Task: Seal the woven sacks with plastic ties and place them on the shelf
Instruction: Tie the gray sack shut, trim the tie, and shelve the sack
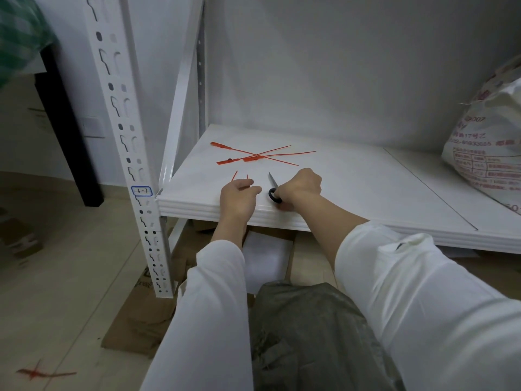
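Observation:
Three orange plastic ties (255, 157) lie crossed on the white shelf board (352, 182). Two short cut-off orange tie ends (234, 175) lie nearer the front edge. My left hand (239, 197) rests at the shelf's front edge just below those ends, fingers loosely curled, holding nothing I can see. My right hand (300, 187) grips black-handled scissors (274, 187), their closed blades lying on the shelf and pointing away from me. A white woven sack (490, 142) with red print stands on the shelf at the far right.
A white perforated upright post (129, 153) with a label stands left of the shelf. Flattened cardboard (141, 320) lies on the floor under the shelf. A dark table leg (70, 131) is at the left. A grey-green fabric (315, 334) sits below my arms.

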The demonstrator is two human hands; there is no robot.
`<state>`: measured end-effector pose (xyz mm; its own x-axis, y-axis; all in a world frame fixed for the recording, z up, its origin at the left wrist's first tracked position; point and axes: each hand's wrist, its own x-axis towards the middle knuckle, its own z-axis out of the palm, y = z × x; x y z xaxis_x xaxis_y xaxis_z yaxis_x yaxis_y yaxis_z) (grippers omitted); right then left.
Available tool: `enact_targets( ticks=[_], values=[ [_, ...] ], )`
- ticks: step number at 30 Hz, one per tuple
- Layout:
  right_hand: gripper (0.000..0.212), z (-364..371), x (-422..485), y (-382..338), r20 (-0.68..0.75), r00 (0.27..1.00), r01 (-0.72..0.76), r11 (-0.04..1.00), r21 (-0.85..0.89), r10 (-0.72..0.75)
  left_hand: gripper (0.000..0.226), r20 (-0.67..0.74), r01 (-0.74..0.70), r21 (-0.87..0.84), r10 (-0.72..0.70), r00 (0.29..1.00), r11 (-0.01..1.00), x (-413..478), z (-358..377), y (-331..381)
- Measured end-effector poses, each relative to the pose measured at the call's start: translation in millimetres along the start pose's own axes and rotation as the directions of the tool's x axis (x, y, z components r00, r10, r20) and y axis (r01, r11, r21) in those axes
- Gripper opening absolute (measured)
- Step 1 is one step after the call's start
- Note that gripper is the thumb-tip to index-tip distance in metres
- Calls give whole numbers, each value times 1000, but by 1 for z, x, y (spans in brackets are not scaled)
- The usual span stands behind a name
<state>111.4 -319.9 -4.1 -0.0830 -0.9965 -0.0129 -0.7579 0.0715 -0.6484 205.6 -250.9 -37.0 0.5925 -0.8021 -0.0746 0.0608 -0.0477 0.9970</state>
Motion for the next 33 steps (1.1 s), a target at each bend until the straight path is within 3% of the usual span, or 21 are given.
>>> enact_targets(
  ticks=[16,25,29,33],
  values=[
    [32,1,-15,-8,-37,994,97,985,-141,-103,31,-15,11,-19,-11,1000,1000,-2,-7,2],
    [31,8,-21,-16,54,994,101,980,-169,-93,27,-16,8,-28,-9,1000,1000,0,-9,1],
    [28,10,-19,-16,34,979,203,925,-322,-203,25,-13,2,-25,-2,1000,1000,0,-9,0],
    [13,16,-17,-22,33,940,319,843,-432,-339,23,-6,-15,-12,15,1000,1000,1,-8,-1]
  ],
)
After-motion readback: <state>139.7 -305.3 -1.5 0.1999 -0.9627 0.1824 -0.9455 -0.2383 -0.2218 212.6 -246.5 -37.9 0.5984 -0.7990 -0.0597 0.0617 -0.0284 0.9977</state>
